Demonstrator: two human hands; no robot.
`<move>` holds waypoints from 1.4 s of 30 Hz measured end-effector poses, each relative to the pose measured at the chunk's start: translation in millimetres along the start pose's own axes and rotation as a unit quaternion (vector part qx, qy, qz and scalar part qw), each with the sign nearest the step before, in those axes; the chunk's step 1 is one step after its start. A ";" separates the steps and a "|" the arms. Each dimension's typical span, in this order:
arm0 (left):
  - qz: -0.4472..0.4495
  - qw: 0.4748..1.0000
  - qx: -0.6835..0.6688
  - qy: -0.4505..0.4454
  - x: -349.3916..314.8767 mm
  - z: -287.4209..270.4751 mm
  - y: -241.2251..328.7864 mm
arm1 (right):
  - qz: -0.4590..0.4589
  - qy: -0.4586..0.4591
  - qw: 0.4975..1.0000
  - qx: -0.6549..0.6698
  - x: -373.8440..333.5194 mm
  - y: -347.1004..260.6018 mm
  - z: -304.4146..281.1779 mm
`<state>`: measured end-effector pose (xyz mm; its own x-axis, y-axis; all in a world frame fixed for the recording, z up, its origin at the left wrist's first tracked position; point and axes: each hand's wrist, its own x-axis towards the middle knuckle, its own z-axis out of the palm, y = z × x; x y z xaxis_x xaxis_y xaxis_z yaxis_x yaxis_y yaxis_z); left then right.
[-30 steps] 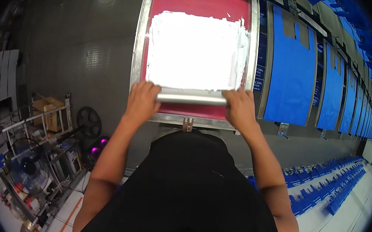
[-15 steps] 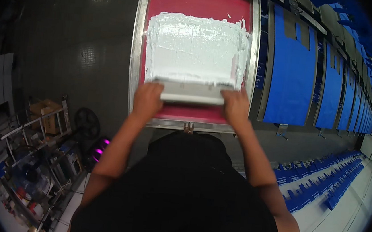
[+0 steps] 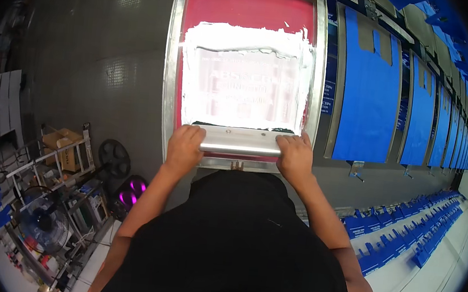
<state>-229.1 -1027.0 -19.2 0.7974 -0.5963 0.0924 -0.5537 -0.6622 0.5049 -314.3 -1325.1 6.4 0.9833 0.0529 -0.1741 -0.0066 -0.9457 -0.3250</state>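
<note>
A metal-handled squeegee [image 3: 241,142] lies crosswise near the front end of a screen-printing frame [image 3: 171,78]. Round its left end my left hand [image 3: 185,149] is closed, and my right hand [image 3: 296,159] grips the right end the same way. The frame has a silvery metal border and red mesh [image 3: 253,8]. Thick white ink [image 3: 241,37] forms a ridge across the far part and ragged strips along both sides. Between ridge and squeegee, the ink is thin and faint lettering shows through. The squeegee's lower edge is hidden by its handle.
Right of the frame, boards with blue fabric pieces [image 3: 365,97] run off in a row. More blue pieces [image 3: 406,224] lie in lines at lower right. At lower left stand a fan [image 3: 43,220], a cardboard box [image 3: 67,152], a black wheel [image 3: 114,158] and a metal rack.
Both hands have drawn the squeegee nearer my body. The ink behind it has thinned to show lettering, and a ridge now stands at the far part.
</note>
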 end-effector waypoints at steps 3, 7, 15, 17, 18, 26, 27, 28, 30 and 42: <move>-0.056 0.996 0.020 -0.062 57.9 -5.8 -18.9 | -0.031 0.069 0.997 -0.032 46.5 34.8 19.8; -0.099 0.991 0.064 -0.070 194.1 -30.2 -57.9 | -0.011 0.046 0.990 -0.133 188.7 65.8 -24.7; -0.047 0.993 0.007 -0.106 33.5 -27.4 -8.3 | -0.008 -0.051 0.997 -0.062 26.8 5.9 -20.4; -0.011 0.999 -0.011 -0.038 12.7 -5.0 -6.1 | -0.014 0.001 0.999 -0.039 14.7 10.7 3.5; -0.017 0.999 -0.016 -0.031 18.0 -4.0 -3.1 | -0.026 0.034 0.998 -0.045 22.4 18.0 9.4; -0.095 0.989 0.060 -0.093 201.4 -35.0 -59.4 | 0.016 -0.030 0.994 -0.101 202.6 63.7 -46.1; -0.096 0.991 0.044 -0.081 180.0 -35.8 -58.1 | 0.026 -0.041 0.994 -0.098 185.1 52.3 -49.6; -0.096 0.993 0.028 -0.067 157.4 -40.7 -51.7 | 0.034 -0.050 0.994 -0.096 151.5 33.3 -55.1; -0.080 0.990 0.008 -0.111 87.6 -45.7 -17.0 | 0.013 -0.077 0.992 -0.100 74.5 14.1 -44.5; -0.102 0.988 0.070 -0.093 217.2 -34.5 -63.5 | -0.003 -0.019 0.991 -0.135 216.0 66.2 -45.9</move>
<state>-12.5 -1098.9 -1.6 0.8450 -0.5086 -0.1652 -0.4241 -0.8255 0.3723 -94.0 -1390.9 -10.0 0.9756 0.0655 -0.2096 0.0525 -0.9964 -0.0671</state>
